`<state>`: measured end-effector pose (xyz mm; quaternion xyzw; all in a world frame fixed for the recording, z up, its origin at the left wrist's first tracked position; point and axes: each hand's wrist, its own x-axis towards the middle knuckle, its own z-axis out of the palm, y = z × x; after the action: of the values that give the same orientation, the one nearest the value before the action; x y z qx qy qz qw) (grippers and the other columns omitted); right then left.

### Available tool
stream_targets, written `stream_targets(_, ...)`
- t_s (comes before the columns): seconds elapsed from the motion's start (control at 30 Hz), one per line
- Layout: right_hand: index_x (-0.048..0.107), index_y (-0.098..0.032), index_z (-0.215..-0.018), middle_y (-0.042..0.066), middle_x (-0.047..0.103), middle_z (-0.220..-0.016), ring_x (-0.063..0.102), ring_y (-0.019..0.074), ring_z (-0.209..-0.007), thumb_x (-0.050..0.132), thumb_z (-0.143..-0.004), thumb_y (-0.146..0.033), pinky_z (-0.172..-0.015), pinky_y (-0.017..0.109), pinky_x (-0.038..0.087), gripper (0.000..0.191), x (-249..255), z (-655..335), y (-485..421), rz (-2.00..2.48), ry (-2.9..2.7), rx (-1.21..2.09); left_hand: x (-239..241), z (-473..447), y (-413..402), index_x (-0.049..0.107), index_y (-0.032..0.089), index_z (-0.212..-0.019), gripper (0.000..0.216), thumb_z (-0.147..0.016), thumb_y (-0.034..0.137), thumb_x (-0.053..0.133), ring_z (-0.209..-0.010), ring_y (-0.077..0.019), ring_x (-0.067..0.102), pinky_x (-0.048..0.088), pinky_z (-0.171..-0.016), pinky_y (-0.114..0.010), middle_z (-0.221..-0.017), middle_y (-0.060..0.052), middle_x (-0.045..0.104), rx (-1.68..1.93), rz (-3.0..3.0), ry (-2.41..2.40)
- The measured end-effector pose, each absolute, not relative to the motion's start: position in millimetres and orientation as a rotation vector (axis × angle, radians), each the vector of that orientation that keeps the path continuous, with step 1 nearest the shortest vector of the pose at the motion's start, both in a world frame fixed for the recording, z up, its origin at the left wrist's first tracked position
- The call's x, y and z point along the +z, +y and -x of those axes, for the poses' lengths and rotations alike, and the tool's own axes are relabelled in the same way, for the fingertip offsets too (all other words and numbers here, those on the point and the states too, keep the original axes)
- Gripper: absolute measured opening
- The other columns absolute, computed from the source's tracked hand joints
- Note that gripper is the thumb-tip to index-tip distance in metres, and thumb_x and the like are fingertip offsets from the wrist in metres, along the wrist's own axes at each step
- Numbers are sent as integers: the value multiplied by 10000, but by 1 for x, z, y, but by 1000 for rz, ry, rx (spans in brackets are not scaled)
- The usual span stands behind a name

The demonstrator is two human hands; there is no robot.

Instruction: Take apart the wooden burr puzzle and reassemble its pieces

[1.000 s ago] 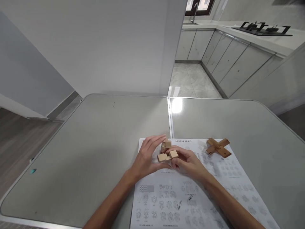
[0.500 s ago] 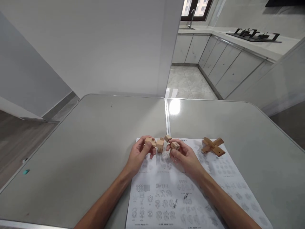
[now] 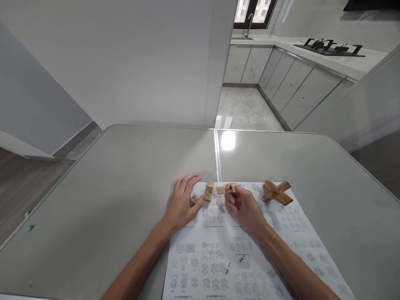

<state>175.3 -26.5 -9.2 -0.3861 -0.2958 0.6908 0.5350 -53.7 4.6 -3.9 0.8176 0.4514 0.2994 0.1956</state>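
Note:
My left hand (image 3: 183, 204) is open over the paper's top left corner, its fingers stretched forward and its thumb apart. Beneath it a wooden piece (image 3: 193, 201) shows only in part; whether the hand touches it I cannot tell. Just right of the thumb stands a light wooden puzzle piece (image 3: 209, 191). My right hand (image 3: 243, 204) is closed on a notched wooden puzzle piece (image 3: 221, 190), whose block end points left. Farther right on the paper lies a darker, cross-shaped wooden puzzle (image 3: 277, 192), untouched by either hand.
A large printed sheet (image 3: 215, 258) with puzzle diagrams lies under both hands on the grey table (image 3: 125, 179). A small teal bit (image 3: 29, 228) sits near the table's left edge. Behind are a white wall (image 3: 150, 62) and a kitchen counter (image 3: 284, 43).
My left hand has let go of its wooden piece and spread its fingers; a light piece now stands beside it. In my right hand the piece has turned to point left.

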Motion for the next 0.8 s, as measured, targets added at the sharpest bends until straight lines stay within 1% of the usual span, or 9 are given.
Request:
stream_targets(0.1, 660, -212, -888, -48, 463, -651, 406, 116, -506, 663, -946, -487, -534, 282, 315, 280, -13, -175, -26, 917, -778, 1667, -5, 51, 7, 396, 283, -1593, 722, -971, 455, 719, -1527, -370, 378, 361, -1222, -571, -1616, -140, 492, 710, -2368, 1109)
stream_targets(0.17, 646, -217, -889, -50, 473, -627, 413, 122, -497, 656, -952, -481, -528, 282, 318, 271, -16, -174, -26, 904, -823, 1686, -6, 50, 8, 376, 306, -1615, 804, -934, 477, 767, -1541, -391, 360, 369, -1214, -586, -1608, -146, 498, 655, -2371, 1080)
stream_targets(0.23, 622, -226, -903, -55, 483, -596, 412, 129, -488, 647, -955, -477, -520, 277, 323, 258, -18, -173, -27, 894, -844, 1687, -7, 50, 9, 416, 315, -1594, 768, -931, 446, 778, -1531, -396, 370, 389, -1197, -587, -1567, -146, 530, 641, -2353, 1083)
stream_targets(0.33, 559, -251, -937, -66, 499, -559, 389, 134, -473, 617, -975, -484, -505, 265, 315, 243, -20, -172, -29, 902, -884, 1677, -7, 50, 9, 469, 317, -1550, 738, -906, 424, 814, -1467, -389, 439, 440, -1144, -564, -1481, -144, 591, 666, -2328, 1071)
stream_targets(0.47, 536, -265, -1097, -59, 555, -627, 384, 130, -501, 583, -1025, -581, -524, 263, 323, 327, -18, -170, -31, 977, -999, 1600, -5, 50, 7, 501, 317, -1489, 783, -826, 461, 892, -1329, -364, 560, 470, -1099, -534, -1364, -112, 659, 750, -2310, 1008)
stream_targets(0.53, 556, -250, -1101, -45, 564, -664, 386, 127, -525, 586, -1028, -616, -543, 273, 329, 375, -15, -169, -32, 1014, -1084, 1558, -4, 49, 5, 505, 310, -1469, 767, -826, 465, 892, -1275, -343, 592, 497, -1068, -514, -1347, -105, 655, 819, -2274, 1021)
stream_targets(0.63, 614, -226, -1047, -40, 513, -701, 378, 129, -569, 600, -1030, -604, -571, 282, 339, 379, -13, -167, -34, 1032, -1219, 1527, -5, 46, 1, 532, 304, -1435, 699, -846, 459, 875, -1234, -319, 604, 555, -984, -465, -1345, -110, 618, 881, -2216, 1056)
stream_targets(0.7, 644, -223, -1075, -31, 497, -731, 398, 143, -604, 540, -1064, -586, -600, 291, 363, 378, -13, -164, -36, 1047, -1325, 1470, -6, 44, -1, 545, 307, -1421, 674, -849, 444, 875, -1227, -306, 605, 578, -944, -434, -1338, -106, 602, 898, -2198, 1050)
stream_targets(0.8, 648, -227, -1086, 10, 562, -825, 489, 178, -698, 430, -1115, -525, -673, 314, 410, 370, -16, -161, -38, 1119, -1490, 1258, -7, 43, -4, 546, 317, -1418, 668, -847, 413, 881, -1218, -292, 613, 594, -910, -404, -1328, -100, 594, 933, -2187, 1042)
